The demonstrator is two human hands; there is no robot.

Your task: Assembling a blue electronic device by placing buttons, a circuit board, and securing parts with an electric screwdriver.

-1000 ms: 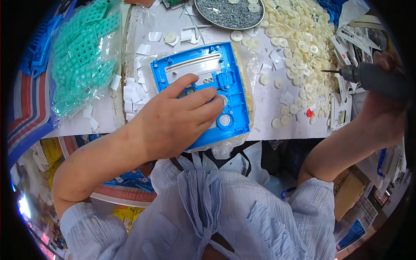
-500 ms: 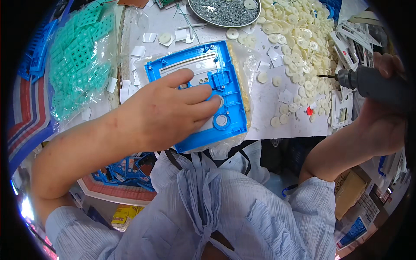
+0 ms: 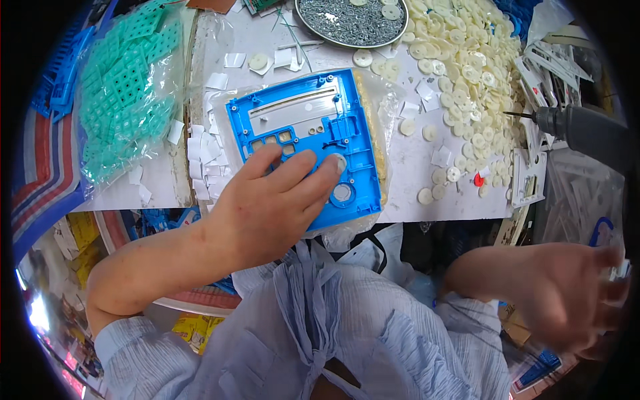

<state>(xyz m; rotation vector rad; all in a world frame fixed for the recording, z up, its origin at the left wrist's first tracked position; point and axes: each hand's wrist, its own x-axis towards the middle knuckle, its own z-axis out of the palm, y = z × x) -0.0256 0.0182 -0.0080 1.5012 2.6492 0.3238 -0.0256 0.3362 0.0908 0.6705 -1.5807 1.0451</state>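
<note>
A blue plastic housing (image 3: 363, 163) lies inner side up on a clear plastic bag, with a grey inset panel, small square openings and round rings. My left hand (image 3: 267, 200) rests over its lower left part, fingers bent and their tips on it near a round ring; its thumb is hidden. At the far right, my right hand (image 3: 567, 293) is below the table's front edge, smeared by motion, its fingers apart and nothing visible in them. Above it a dark grey electric screwdriver (image 3: 587, 130) points its bit left, apart from the hand.
Cream plastic discs (image 3: 467, 60) are heaped at the back right, several loose nearer me. A round dish of screws (image 3: 350, 23) stands at the back. Bagged green plastic pieces (image 3: 127, 87) lie left, white paper bits (image 3: 200, 150) beside the housing. White plastic parts (image 3: 530, 173) line the right edge.
My right hand has let go of the electric screwdriver and dropped toward me. My left hand has slid slightly down and stays on the blue housing.
</note>
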